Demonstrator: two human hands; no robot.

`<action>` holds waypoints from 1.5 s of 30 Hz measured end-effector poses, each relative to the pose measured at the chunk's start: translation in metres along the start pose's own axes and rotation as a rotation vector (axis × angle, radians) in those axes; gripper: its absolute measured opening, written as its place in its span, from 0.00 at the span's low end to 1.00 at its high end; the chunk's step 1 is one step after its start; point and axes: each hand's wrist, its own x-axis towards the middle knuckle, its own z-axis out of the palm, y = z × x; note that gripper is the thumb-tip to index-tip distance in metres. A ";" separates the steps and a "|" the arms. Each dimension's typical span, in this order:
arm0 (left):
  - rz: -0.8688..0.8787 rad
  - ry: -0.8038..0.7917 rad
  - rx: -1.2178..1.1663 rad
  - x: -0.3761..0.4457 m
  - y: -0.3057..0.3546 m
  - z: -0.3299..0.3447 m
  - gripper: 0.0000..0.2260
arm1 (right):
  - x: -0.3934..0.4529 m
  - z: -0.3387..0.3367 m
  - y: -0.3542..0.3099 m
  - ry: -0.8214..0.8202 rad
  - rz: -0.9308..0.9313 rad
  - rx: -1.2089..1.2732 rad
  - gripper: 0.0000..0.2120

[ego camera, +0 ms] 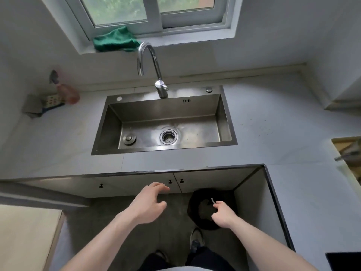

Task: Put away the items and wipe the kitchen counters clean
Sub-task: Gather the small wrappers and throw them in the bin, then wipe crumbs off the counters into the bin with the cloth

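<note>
My right hand (223, 213) hovers over a black-lined trash bin (197, 222) on the floor and pinches a small pale scrap (212, 201) between its fingertips. My left hand (149, 202) is held out below the counter edge with fingers spread and relaxed, holding nothing. The grey counter (273, 133) surrounds a steel sink (105, 133). A green cloth (115, 41) lies on the window sill behind the faucet (154, 65). A pink spray bottle (67, 92) stands at the back left beside a folded grey cloth (32, 106) and a patterned sponge (51, 101).
Cabinet doors with small dark knobs (170, 181) sit under the sink. The counter wraps round to the right, where a dark mat corner (343, 261) lies near the bottom. A wooden surface (25, 237) is at the lower left. My shoe (196, 239) stands near the bin.
</note>
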 end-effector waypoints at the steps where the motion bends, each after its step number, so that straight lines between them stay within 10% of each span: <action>1: -0.008 0.006 -0.005 0.002 -0.003 -0.004 0.22 | -0.001 -0.004 -0.005 0.001 -0.012 -0.015 0.33; 19: 0.002 0.287 -0.183 0.039 -0.075 -0.154 0.21 | -0.071 -0.077 -0.270 0.069 -0.598 0.079 0.17; 31: 0.113 0.304 -0.013 0.137 -0.171 -0.330 0.21 | -0.039 -0.081 -0.449 0.258 -0.671 0.074 0.19; 45: 0.155 0.388 0.294 0.366 -0.139 -0.547 0.18 | -0.027 -0.139 -0.551 0.504 -0.668 0.097 0.22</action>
